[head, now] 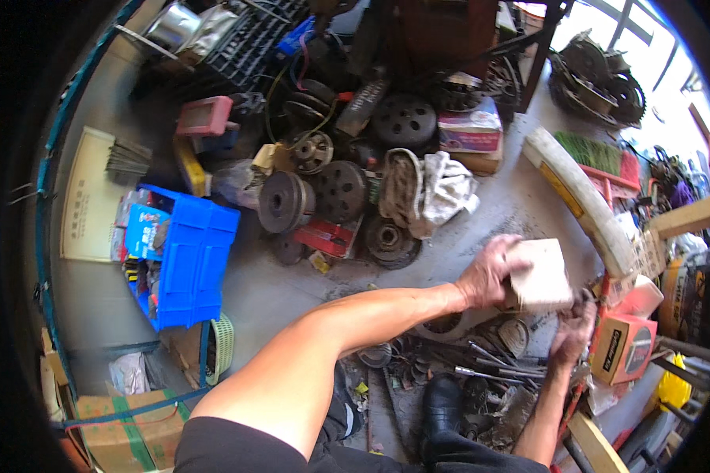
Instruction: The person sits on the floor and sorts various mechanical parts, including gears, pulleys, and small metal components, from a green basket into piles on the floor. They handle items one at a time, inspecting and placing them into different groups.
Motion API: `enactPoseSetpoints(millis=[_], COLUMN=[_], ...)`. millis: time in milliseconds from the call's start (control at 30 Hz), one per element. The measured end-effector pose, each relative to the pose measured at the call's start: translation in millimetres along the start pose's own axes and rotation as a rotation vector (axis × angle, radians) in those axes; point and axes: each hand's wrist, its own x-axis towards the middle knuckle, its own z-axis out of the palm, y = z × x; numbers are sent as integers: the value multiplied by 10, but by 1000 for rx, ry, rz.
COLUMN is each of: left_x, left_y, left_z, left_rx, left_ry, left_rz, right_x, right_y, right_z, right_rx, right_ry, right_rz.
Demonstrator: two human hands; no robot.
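A pale cardboard box (541, 272) is raised over the floor in front of me, slightly blurred. My left hand (490, 273) grips its left side, the thumb and fingers wrapped around the edge. At the lower right corner is my right hand (575, 331), with darkened fingers that appear to touch the box; motion blur hides how firmly. Below the box lie long metal hand tools (500, 369) among greasy metal parts. Right of my right hand stands an orange cylinder kit box (623, 347).
Clutch drums (340, 190), grey gloves or rags (429, 189) and a red box (328, 236) are heaped ahead. A blue plastic bin (198, 260) of parts stands left. A worn curved pale bar (580, 201) and a green-bristled broom (589, 155) lie at right. My boot (442, 408) is beside scattered parts.
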Motion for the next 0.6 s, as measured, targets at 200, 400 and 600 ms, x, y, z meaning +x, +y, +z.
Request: enactPoseSetpoints(millis=[200,400,600], left_x=[-233,-133,-15], left_y=[159,262,414], left_z=[-202,-154,-196], left_rx=[358,367,373], left_ry=[-347,-460,-480], left_rz=[10,-45,-180], right_x=[-27,-80,-133], right_y=[-423,-299,-108], right_z=[456,395,532], right_rx=[-1309,-1037,-1052], right_ry=[-182,-59,-124], right_rz=[-148,-133,-315])
